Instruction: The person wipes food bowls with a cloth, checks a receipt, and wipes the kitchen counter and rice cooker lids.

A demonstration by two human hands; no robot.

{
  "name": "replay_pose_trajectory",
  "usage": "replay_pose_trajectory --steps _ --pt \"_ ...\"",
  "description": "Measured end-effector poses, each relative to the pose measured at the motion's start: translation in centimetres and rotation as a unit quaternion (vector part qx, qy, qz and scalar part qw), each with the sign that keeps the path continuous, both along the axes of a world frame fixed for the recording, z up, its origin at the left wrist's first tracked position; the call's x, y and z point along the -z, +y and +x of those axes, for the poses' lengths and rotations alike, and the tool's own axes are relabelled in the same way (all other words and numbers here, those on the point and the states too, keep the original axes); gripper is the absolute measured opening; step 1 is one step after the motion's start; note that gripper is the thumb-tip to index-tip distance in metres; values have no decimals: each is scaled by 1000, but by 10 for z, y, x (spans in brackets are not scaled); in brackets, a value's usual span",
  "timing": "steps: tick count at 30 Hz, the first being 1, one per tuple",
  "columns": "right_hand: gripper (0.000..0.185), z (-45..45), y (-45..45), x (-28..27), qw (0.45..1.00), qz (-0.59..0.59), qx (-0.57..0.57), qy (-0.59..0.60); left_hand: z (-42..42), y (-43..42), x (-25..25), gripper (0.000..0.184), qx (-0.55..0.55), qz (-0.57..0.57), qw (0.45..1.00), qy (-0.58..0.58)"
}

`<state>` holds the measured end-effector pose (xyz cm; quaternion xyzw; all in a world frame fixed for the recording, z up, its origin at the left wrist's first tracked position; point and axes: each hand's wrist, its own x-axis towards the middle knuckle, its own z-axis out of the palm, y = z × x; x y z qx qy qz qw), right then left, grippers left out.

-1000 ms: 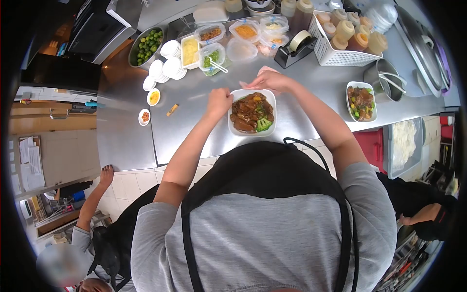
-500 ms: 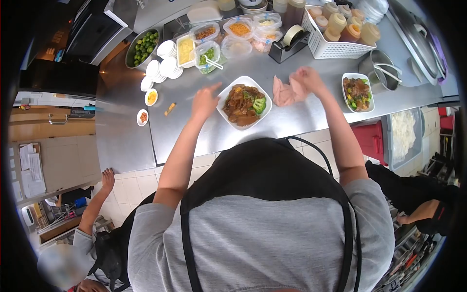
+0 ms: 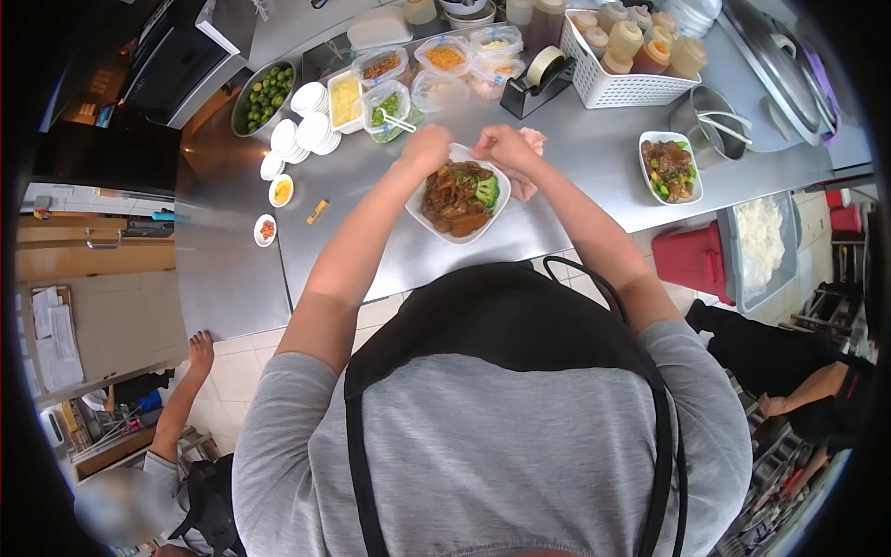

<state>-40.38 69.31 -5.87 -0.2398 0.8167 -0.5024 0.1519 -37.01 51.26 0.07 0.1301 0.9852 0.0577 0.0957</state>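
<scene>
A white square bowl (image 3: 415,211) of brown sauced meat (image 3: 455,195) with broccoli (image 3: 487,192) sits turned cornerwise on the steel counter. My left hand (image 3: 428,148) is closed at the bowl's far left edge; whatever its fingers may hold is too small to make out. Just above the far right edge, my right hand (image 3: 502,147) has its fingers pinched together, and anything between them is hidden. A pink cloth (image 3: 525,182) lies on the counter beside the bowl, partly behind my right hand and wrist.
Tubs of toppings (image 3: 443,58), a tape dispenser (image 3: 536,85) and a white basket (image 3: 631,90) of sauce bottles line the back. A second filled bowl (image 3: 670,196) stands right, by a metal pot (image 3: 710,139). Small white dishes (image 3: 318,134) stand left. Two other people are nearby.
My right hand has come left from the pink cloth to the bowl's far edge. My left hand has moved from beside the bowl to its far left edge, its fingers now closed.
</scene>
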Motion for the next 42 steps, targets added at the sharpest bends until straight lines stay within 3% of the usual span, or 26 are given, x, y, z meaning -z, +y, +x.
replay_pose_trajectory --steps 4,6,9,12,16,18,22,25,27,28,30,31,32,33,34,35,36,37,38,39,40,41,42 --pt "14 30 16 -35 992 71 2 103 9 -4 -1 15 -47 37 998 2" --pt "10 39 25 -39 971 183 14 155 14 -6 4 14 -65 54 996 13" --pt "15 37 54 -39 963 192 -84 167 19 -13 10 14 -71 72 995 25" --pt "13 33 58 -45 975 191 10 115 24 -17 10 15 -97 85 992 5" --pt "11 34 47 -35 973 156 -33 168 28 -19 13 12 -98 94 990 45" --pt "13 40 41 -36 913 283 -94 277 28 -19 12 12 -95 99 989 52" --pt "18 49 40 -48 887 281 -104 352 34 -23 14 12 -94 107 988 63" --pt "25 37 51 -55 880 378 -134 256 35 -28 21 13 -83 96 989 73" --pt "29 15 75 -54 925 251 -284 18 38 -37 25 14 -78 85 990 74" --pt "29 10 85 -52 926 249 -284 20 42 -42 23 14 -108 96 988 48" --pt "31 5 98 -45 973 202 -102 -36 54 -53 16 15 -136 106 985 21" --pt "31 8 98 -42 974 199 -101 -36 61 -59 9 18 -208 222 948 -95" --pt "27 15 100 -38 992 109 -62 2 69 -63 2 21 -274 331 879 -207" --pt "23 24 101 -34 999 17 -21 40 78 -67 4 21 -272 327 881 -207" --pt "23 36 97 -29 999 12 -17 39 88 -70 9 25 -282 432 814 -265" --pt "28 50 91 -22 956 106 -12 275 97 -71 15 30 -286 528 733 -320" --pt "33 63 87 -18 848 197 -3 491 105 -69 16 30 -282 523 737 -321" --pt "33 80 85 -18 849 197 4 491 113 -65 18 34 -318 575 686 -314" --pt "34 96 83 -18 800 264 1 539 121 -63 20 39 -351 623 629 -304" --pt "35 100 83 -18 744 329 -2 582 126 -64 23 39 -347 620 635 -305" --pt "35 94 94 -9 743 329 6 582 130 -68 26 40 -357 634 623 -287" --pt "36 88 116 4 857 212 -59 465 137 -75 28 42 -369 646 611 -270" --pt "38 79 134 12 932 84 -122 331 143 -80 24 42 -365 644 616 -269"
